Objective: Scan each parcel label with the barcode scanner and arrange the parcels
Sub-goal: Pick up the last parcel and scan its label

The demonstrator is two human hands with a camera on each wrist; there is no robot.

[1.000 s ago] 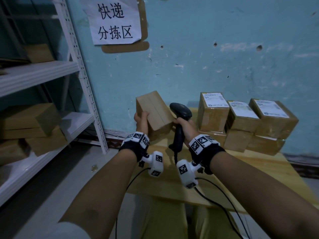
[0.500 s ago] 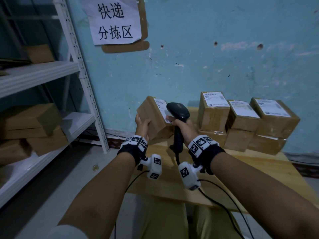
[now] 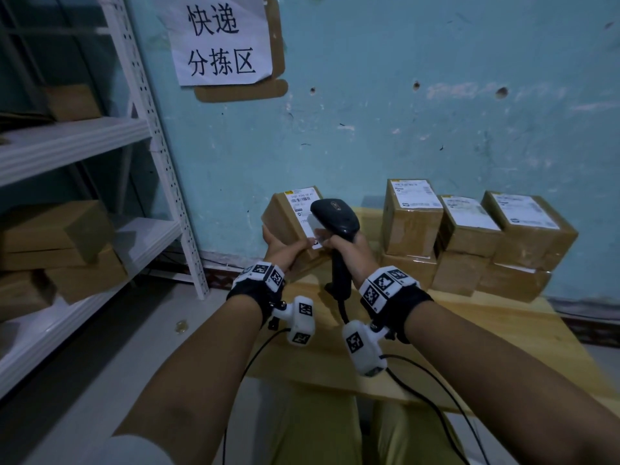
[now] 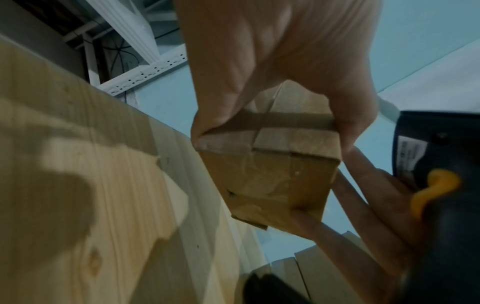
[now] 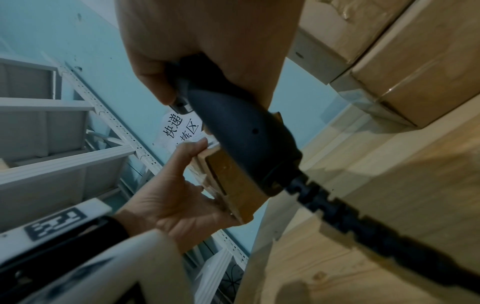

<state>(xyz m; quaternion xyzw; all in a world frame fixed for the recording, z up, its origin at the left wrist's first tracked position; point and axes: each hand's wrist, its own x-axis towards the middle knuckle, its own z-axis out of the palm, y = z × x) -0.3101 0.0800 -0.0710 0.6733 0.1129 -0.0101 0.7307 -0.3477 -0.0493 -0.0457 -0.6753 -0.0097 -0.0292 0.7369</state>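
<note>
My left hand [image 3: 283, 245] grips a small brown cardboard parcel [image 3: 288, 218] above the table's left end, its white label [image 3: 302, 204] turned upward. In the left wrist view my thumb and fingers clamp the parcel [image 4: 272, 181] at its near end. My right hand [image 3: 349, 246] grips the handle of a black barcode scanner [image 3: 337, 218], whose head sits right over the label. The right wrist view shows the scanner handle [image 5: 241, 139] and its cable [image 5: 363, 222], with the parcel [image 5: 233, 185] behind it. Two fingers of my right hand touch the parcel's underside.
Several labelled parcels [image 3: 469, 229] stand stacked in two layers against the blue wall on the wooden table [image 3: 503, 347]. A white metal rack [image 3: 67, 146] at left holds more boxes [image 3: 57, 236]. A paper sign [image 3: 221, 38] hangs on the wall.
My left hand has rotated the parcel so its label now faces up, and lifted it slightly rightward. The scanner head has moved over the label.
</note>
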